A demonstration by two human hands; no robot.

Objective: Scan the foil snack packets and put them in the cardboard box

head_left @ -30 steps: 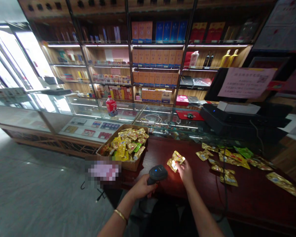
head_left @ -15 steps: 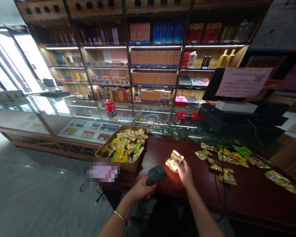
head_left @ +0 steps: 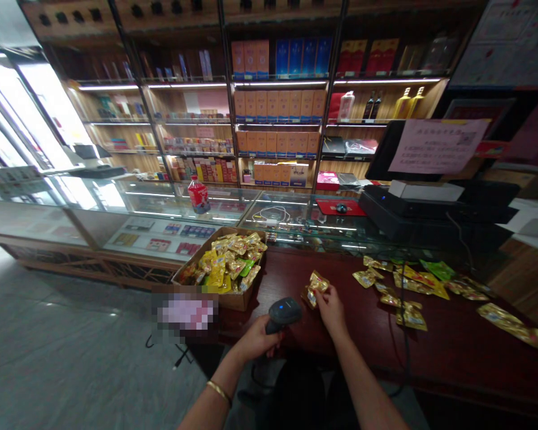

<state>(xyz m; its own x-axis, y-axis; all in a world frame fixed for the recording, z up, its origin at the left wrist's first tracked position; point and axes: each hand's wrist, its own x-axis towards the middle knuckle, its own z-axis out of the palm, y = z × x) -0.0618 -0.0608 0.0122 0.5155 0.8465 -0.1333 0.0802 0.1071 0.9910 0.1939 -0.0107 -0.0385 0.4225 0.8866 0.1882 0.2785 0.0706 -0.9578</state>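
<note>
My left hand [head_left: 259, 339] is wrapped round the handle of a black barcode scanner [head_left: 285, 312], whose head points right and shows a small blue light. To its right, my right hand [head_left: 332, 310] pinches a shiny gold snack packet [head_left: 315, 288] by its lower right edge, just above the dark red table [head_left: 291, 269]. A gap separates scanner and packet. Left of them stands an open cardboard box [head_left: 237, 301] heaped with gold, yellow and green packets [head_left: 233, 260]. More gold packets [head_left: 411, 315] lie scattered on the table to the right of my right hand.
Behind the table runs a glass display counter [head_left: 233, 209] with a red-labelled bottle [head_left: 198, 196] on it. A monitor [head_left: 385, 149] bearing a pink sheet stands at right. A dark cable [head_left: 404, 346] hangs in front of the scattered packets. Shelves of boxed goods line the wall.
The bright light on the packet has gone, and a blue light now shows on the scanner. The packet has tilted slightly in my right hand. My left hand has hardly moved.
</note>
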